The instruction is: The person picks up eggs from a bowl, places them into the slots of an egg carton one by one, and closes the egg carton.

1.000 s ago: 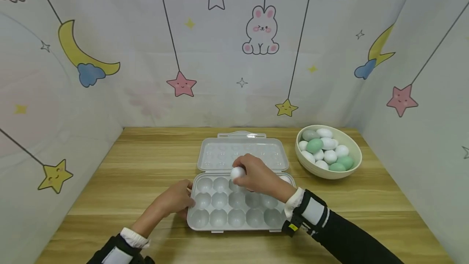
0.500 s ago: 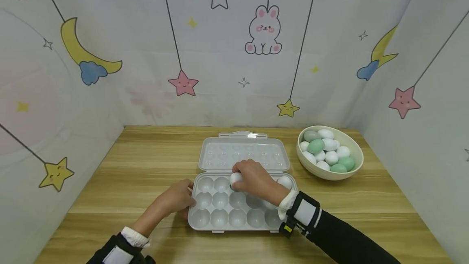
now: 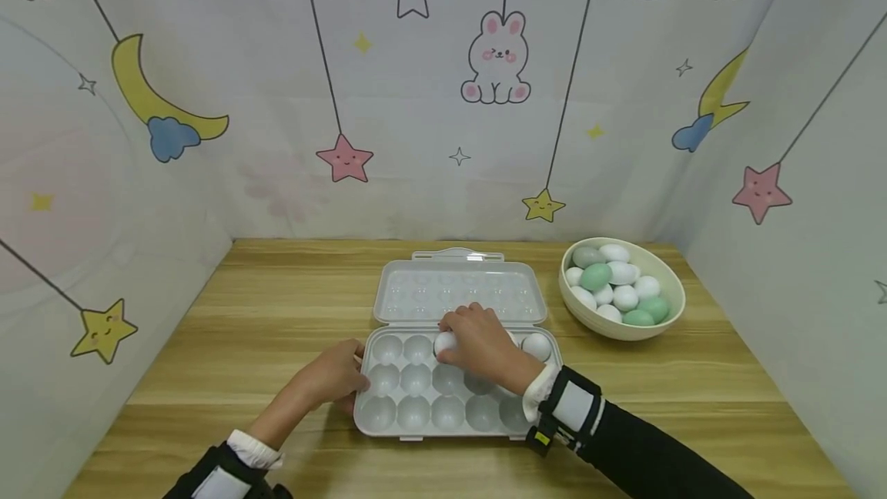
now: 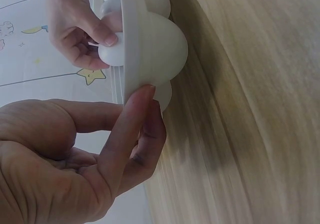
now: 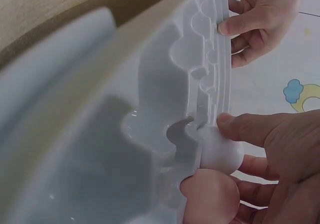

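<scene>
A pale plastic egg tray point(image 3: 430, 393) lies on the table with its lid point(image 3: 460, 291) folded back, hinged at the far side. My left hand point(image 3: 336, 372) pinches the tray's left edge between thumb and fingers. In the back row, third cup from the left, my right hand point(image 3: 485, 341) holds a white egg point(image 3: 445, 342), its lower end down in the cup. Another white egg point(image 3: 536, 346) rests at that row's right end. Beside the held egg, the right wrist view shows a pinkish egg point(image 5: 212, 196), mostly hidden by the hand in the head view.
A cream bowl point(image 3: 582, 314) of white, green and greyish eggs stands at the back right of the wooden table point(image 3: 291, 283). A white cloth wall point(image 3: 416, 83) printed with stars, a moon and rabbits encloses the table behind and at both sides.
My right hand has lowered the white egg into the third back-row cup and shifted slightly, uncovering the right-end egg. My left hand keeps its grip on the tray's edge.
</scene>
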`<state>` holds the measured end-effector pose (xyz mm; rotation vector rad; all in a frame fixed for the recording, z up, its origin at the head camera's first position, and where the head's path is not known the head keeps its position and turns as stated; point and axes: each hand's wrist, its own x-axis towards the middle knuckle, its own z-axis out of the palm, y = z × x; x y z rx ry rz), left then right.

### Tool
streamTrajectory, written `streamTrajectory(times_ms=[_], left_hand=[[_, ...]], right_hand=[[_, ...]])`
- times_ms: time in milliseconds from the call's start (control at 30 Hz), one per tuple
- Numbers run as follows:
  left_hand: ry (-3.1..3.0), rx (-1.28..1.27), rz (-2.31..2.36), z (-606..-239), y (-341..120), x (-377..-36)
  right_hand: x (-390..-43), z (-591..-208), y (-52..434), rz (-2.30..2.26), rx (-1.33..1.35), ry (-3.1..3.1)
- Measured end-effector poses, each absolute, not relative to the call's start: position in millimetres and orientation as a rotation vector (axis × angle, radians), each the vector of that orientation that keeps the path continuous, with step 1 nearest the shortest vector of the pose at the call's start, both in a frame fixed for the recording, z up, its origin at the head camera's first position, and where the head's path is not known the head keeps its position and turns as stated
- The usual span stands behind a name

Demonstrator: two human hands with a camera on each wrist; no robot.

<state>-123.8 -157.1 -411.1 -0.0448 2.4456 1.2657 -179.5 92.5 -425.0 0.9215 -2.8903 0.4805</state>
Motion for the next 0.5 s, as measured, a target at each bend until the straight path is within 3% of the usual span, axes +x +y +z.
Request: streamTrajectory(times_ms=[500], left_hand=[[2.456, -0.056, 1.251, -412.4, -155.9, -124.5]], right_hand=[[-176.5, -417.8, 97.9, 0.556, 0.895, -2.882]])
